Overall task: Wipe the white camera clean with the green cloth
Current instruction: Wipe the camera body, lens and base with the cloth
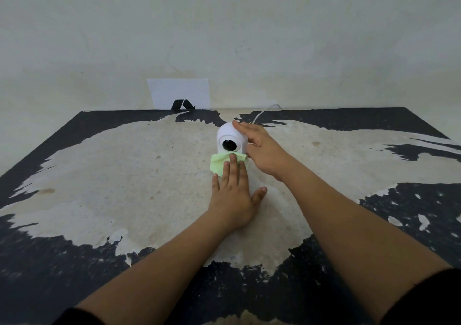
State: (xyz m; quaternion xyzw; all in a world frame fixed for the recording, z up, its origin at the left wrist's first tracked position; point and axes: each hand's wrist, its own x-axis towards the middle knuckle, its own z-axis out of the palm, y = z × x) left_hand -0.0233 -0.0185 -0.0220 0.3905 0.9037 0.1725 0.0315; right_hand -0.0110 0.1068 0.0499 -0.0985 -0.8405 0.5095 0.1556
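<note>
both bare forearms reach in from the bottom of the frame across the worn table (104,175), its black coating flaked away to a pale patch through the middle. nearest of the two, the left hand (234,200) lies flat just below centre, thumb splayed out to the right, fingers extended and close together, their tips pressing the green cloth (220,163) against the base of the white camera (230,137). the cloth is bunched low at the camera's front foot, touching it just under the dark lens (229,145). the right hand (262,150) cups the camera's right side, fingers held together and laid over the top and back of the dome, steadying it rather than pinching.

to do this well, i'd say the right hand should hold firm while the left works the cloth up and around the shell, going lightly over the lens. a white cable (262,111) runs off behind, so twisting the body could tug it. at the far wall leans a white card (178,92).
</note>
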